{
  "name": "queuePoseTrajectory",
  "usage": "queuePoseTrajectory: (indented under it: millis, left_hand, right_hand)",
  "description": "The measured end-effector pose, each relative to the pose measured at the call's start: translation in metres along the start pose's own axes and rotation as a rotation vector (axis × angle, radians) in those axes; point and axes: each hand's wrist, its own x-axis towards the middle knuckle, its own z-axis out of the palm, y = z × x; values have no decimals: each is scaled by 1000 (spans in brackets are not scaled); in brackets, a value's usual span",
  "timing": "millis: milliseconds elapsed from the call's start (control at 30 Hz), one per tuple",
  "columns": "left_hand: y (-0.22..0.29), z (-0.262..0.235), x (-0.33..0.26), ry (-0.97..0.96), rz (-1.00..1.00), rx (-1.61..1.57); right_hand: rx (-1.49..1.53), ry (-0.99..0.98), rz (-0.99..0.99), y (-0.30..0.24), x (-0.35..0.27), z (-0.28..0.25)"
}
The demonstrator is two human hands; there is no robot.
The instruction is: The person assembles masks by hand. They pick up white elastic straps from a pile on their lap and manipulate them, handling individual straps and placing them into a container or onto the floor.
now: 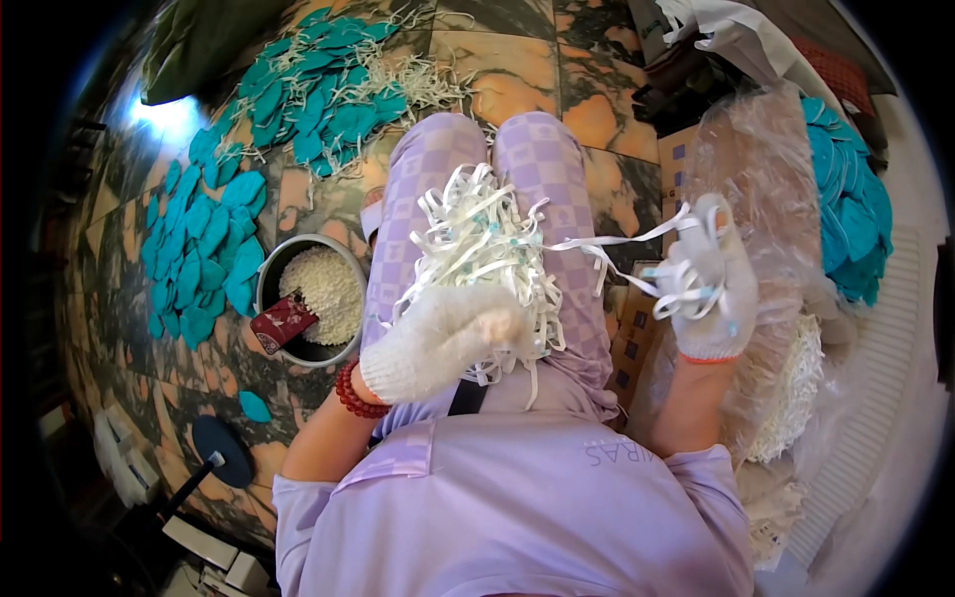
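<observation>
Marble floor is being occupied by teal mask pieces. White elastic strips on the lap are being clamped by both gloved hands, left, right; tangling is being risked.

A marble floor of dark and orange slabs carries two spreads of teal mask pieces: one heap at the top mixed with loose white strips, another down the left side. Just beside that left spread stands a round metal bowl holding white bits, with a dark red packet resting on its rim. A single teal piece lies below the bowl, near a dark blue round stand base. On the right a clear plastic bag leans against more stacked teal pieces.
</observation>
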Motion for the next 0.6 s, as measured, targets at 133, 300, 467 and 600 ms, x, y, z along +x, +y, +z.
queuePoseTrajectory:
  millis: [133,300,467,600]
  left_hand:
    - [26,1,19,104,-192,124]
    - [18,24,60,213,235,512]
    - [14,22,58,-21,201,524]
    - [10,7,48,-21,130,276]
  right_hand:
    - [-249,2,34,11,-12,21]
    - [-314,-182,174,12,-27,37]
    - [-303,-36,-35,-11,-29,25]
    - [-735,162,-21,-7,-31,5]
